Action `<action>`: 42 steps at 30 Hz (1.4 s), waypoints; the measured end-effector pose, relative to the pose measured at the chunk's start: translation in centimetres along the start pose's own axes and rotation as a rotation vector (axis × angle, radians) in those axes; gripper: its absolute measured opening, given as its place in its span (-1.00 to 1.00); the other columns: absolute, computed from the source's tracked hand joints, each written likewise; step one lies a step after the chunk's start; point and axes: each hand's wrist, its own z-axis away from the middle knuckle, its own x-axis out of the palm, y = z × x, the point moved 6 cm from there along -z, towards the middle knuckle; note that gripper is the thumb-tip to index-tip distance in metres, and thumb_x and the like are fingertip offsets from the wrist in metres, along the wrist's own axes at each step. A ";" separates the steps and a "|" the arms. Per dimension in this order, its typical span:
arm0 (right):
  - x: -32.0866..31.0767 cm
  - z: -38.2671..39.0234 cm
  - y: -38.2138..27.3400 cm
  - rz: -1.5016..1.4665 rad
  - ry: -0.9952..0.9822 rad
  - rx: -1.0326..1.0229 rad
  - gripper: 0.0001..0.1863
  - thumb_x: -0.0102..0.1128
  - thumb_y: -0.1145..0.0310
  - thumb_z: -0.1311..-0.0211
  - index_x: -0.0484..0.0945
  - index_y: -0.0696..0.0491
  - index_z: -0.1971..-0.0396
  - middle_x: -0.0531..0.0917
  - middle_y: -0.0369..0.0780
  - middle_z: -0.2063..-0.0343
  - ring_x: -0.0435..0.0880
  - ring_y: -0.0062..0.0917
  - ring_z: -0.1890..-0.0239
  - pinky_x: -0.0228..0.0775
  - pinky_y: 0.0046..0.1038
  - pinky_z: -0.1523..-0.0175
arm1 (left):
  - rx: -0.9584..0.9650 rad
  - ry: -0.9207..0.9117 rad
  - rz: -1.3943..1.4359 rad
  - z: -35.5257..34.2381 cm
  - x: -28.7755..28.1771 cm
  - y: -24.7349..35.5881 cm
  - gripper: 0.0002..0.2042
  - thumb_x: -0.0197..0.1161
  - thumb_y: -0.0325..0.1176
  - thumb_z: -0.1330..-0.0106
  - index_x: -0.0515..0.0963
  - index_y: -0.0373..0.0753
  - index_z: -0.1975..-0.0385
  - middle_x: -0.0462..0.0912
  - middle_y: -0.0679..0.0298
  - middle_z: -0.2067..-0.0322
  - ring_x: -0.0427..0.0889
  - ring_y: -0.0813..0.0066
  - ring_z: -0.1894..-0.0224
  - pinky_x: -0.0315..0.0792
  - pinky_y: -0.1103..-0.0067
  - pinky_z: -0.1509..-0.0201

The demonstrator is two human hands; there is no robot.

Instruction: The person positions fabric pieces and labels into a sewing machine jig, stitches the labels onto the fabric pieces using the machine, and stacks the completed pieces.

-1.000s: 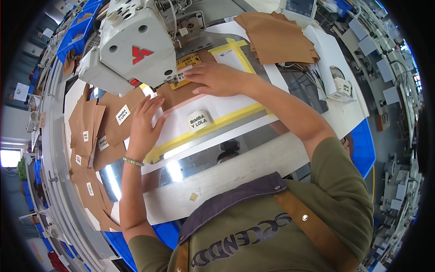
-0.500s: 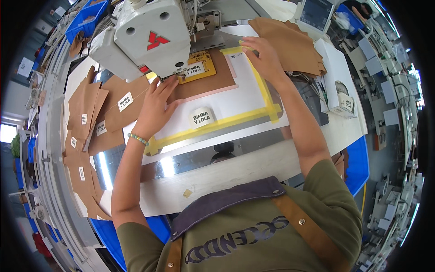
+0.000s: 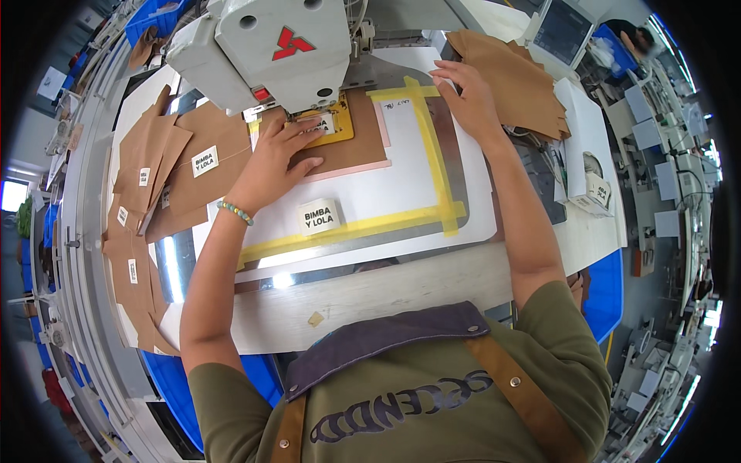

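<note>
While the big white sewing machine (image 3: 262, 46) sits right over the work, the left hand (image 3: 274, 158) lies flat and open, fingers spread, pressing down on a brown leather piece (image 3: 351, 150) that rests on the white template board (image 3: 386, 201) directly under the machine head. No grip there, just a palm and fingertips holding the piece still, close to the small yellow patch (image 3: 340, 127) beneath the needle area. Over on the other side, the right hand (image 3: 471, 96) is open too, fingers extended and resting on the far edge of the board, where the yellow tape frame (image 3: 436, 166) runs up toward a stack of brown pieces (image 3: 517, 77). It clasps nothing; it steadies the board. A white label (image 3: 319, 217) lies loose on the board nearer the body, and more brown pieces (image 3: 166, 166) with small white tags fan out to the left. By the look of it, this is the positioning step: piece laid in, board being lined up under the head. The next move would call for keeping the leather from creeping against its pink guide edge (image 3: 351, 168), and for both hands to be clear of the needle zone before any stitching.
</note>
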 end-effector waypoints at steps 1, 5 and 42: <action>0.0 0.0 0.2 0.010 -0.002 0.022 -0.74 0.30 0.25 -0.53 0.81 0.04 -0.03 0.74 -0.21 -0.25 0.60 -0.25 -0.34 0.57 -0.26 -0.23 | -0.009 -0.016 0.038 -0.1 0.1 -0.2 -0.55 0.45 -0.34 -0.42 0.69 -0.20 -0.30 0.59 0.27 -0.45 0.39 -0.01 -0.38 0.31 0.22 -0.61; 0.2 0.1 0.2 -0.012 -0.018 0.020 -0.74 0.31 0.25 -0.53 0.81 0.05 -0.02 0.75 -0.21 -0.25 0.60 -0.25 -0.35 0.55 -0.26 -0.27 | 0.032 0.015 0.025 -0.6 0.3 -0.2 -0.58 0.45 -0.24 -0.43 0.72 -0.16 -0.26 0.61 0.33 -0.42 0.43 -0.06 -0.35 0.32 0.16 -0.57; 1.0 0.3 0.2 -0.047 -0.078 0.005 -0.75 0.34 0.26 -0.51 0.82 0.08 0.01 0.81 -0.20 -0.14 0.69 -0.25 -0.25 0.63 -0.25 -0.18 | -0.038 0.090 0.090 -1.4 0.1 -3.8 -0.60 0.47 -0.30 -0.41 0.74 -0.19 -0.23 0.67 0.08 -0.08 0.50 0.06 -0.32 0.37 0.20 -0.48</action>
